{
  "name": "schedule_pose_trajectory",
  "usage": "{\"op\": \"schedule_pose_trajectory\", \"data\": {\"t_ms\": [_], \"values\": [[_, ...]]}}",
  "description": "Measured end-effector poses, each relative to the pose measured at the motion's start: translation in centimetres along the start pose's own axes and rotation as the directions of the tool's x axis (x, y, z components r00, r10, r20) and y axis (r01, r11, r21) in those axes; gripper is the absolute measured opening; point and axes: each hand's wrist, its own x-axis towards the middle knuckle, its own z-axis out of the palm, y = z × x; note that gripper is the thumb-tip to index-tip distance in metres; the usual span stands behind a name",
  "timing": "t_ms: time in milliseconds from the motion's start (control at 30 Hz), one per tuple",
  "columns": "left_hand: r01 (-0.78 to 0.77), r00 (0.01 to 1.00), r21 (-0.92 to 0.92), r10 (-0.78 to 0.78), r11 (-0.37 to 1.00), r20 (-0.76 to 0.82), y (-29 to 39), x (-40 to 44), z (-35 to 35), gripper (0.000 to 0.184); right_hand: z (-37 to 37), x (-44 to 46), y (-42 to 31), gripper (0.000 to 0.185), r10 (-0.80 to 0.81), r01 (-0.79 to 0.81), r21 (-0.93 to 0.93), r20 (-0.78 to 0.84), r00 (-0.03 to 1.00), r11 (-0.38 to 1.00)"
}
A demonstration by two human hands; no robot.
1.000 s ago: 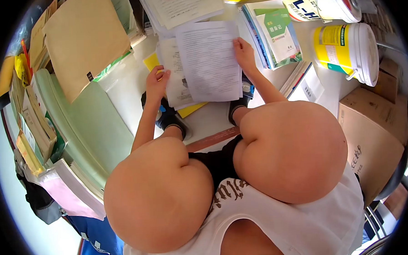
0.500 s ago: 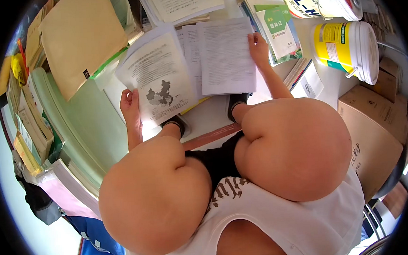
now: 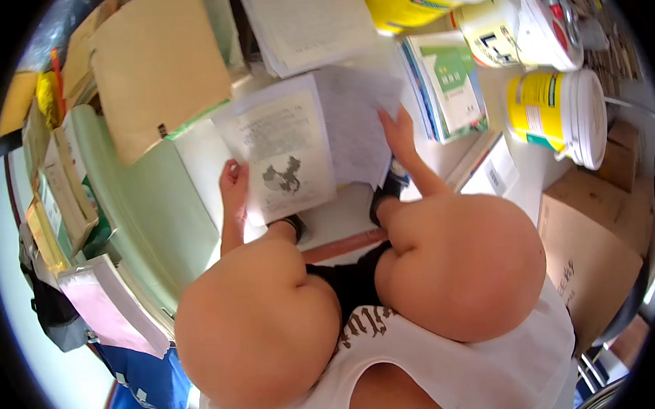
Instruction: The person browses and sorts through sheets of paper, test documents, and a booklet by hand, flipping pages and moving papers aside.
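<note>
Between my knees lie printed sheets on the floor or a low surface. My left hand (image 3: 234, 181) has its fingers curled at the left edge of a printed sheet with a dark map (image 3: 285, 144) on it. My right hand (image 3: 399, 132) pinches the right edge of another printed sheet (image 3: 353, 119), which is tilted and smeared by motion. Its left part runs behind the map sheet. A stack of papers (image 3: 309, 30) lies just beyond both sheets.
Books and booklets (image 3: 450, 89) are stacked to the right, before a yellow-and-white bucket (image 3: 539, 107) and more buckets. A cardboard box (image 3: 589, 244) stands at lower right. On the left are a pale green surface (image 3: 137, 191), a large tan envelope (image 3: 161, 73) and piled papers.
My right hand has moved left and down with its sheet, which is now tilted and partly behind the map sheet. My left hand still holds the map sheet; the whole view has shifted slightly.
</note>
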Motion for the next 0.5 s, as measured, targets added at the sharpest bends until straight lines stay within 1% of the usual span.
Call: {"op": "schedule_pose_trajectory", "data": {"t_ms": [33,100,133,200,233,300,333,400,467,500], "values": [[-0.023,0.999,0.005,0.023,1.000,0.043,-0.3,0.1,-0.4,0.016,-0.5,-1.1,-1.6,0.031,-0.053,0.055,0.060,-0.036,0.998,0.997],[0.007,0.993,-0.080,0.002,0.997,0.116,-2.1,0.9,-1.1,0.018,-2.6,-2.7,-2.8,0.029,-0.020,0.017,0.018,0.128,0.992,1.000],[-0.010,0.994,-0.095,0.021,0.995,0.106,-1.4,0.5,-0.7,0.018,-3.6,-3.2,-3.4,0.029,-0.044,0.042,0.019,0.131,0.990,0.999],[0.049,0.996,-0.223,-0.030,0.974,0.087,0.4,-0.5,0.6,0.013,-5.7,-2.9,-4.8,0.031,0.040,-0.046,0.079,0.082,0.996,0.996],[0.042,0.996,-0.240,-0.023,0.970,0.083,0.7,-0.7,0.7,0.013,-7.3,-1.9,-6.1,0.033,-0.073,0.070,0.063,0.043,0.996,0.996],[0.073,0.991,-0.275,-0.039,0.959,0.129,0.8,-0.8,0.5,0.014,-9.2,0.4,-9.5,0.036,-0.067,0.078,0.140,-0.081,0.994,0.987],[0.075,0.992,-0.296,-0.042,0.952,0.117,0.0,-0.5,0.5,0.016,-9.8,1.7,-11.4,0.036,-0.082,0.092,0.132,-0.080,0.993,0.987],[0.069,0.992,-0.320,-0.030,0.945,0.125,-0.2,-0.4,0.7,0.015,-10.0,4.9,-15.2,0.039,-0.176,0.201,0.208,-0.131,0.976,0.957],[0.060,0.991,-0.336,-0.014,0.940,0.136,-0.7,-0.2,0.7,0.016,-9.1,8.5,-18.5,0.043,-0.223,0.230,0.217,-0.055,0.973,0.949],[0.049,0.990,-0.339,-0.002,0.940,0.140,-1.0,0.0,0.7,0.017,-8.6,10.5,-20.3,0.052,-0.195,0.176,0.219,0.069,0.978,0.960]]}}
